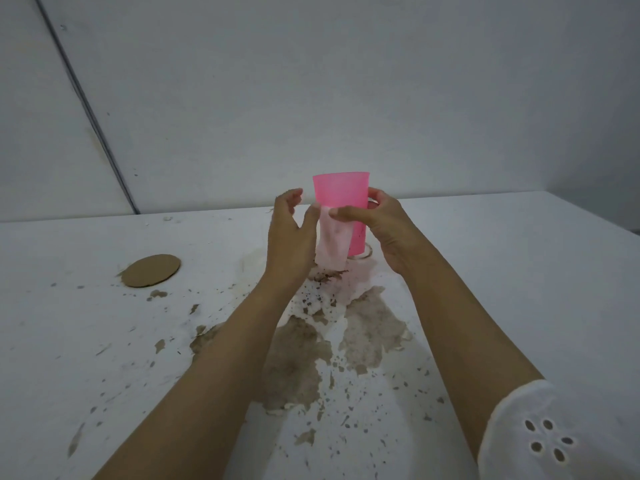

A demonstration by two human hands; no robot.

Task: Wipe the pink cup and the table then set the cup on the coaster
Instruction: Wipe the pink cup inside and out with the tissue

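My right hand [388,230] holds the pink cup [341,192] upright just above the white table [519,271]. Its thumb lies across the cup's front and its fingers wrap round the back. Under that thumb a pale, stained wipe [332,244] is pressed to the cup's side and hangs down. My left hand [291,237] is beside the cup on the left, with loosely curled fingers holding nothing and its thumb tip touching the wipe's upper edge. A round brown coaster [150,270] lies flat on the table to the far left.
A large brown spill [301,358] with many splatters covers the middle of the table below my arms. A faint wet ring [365,255] marks the table under the cup. A grey wall stands behind the table's far edge.
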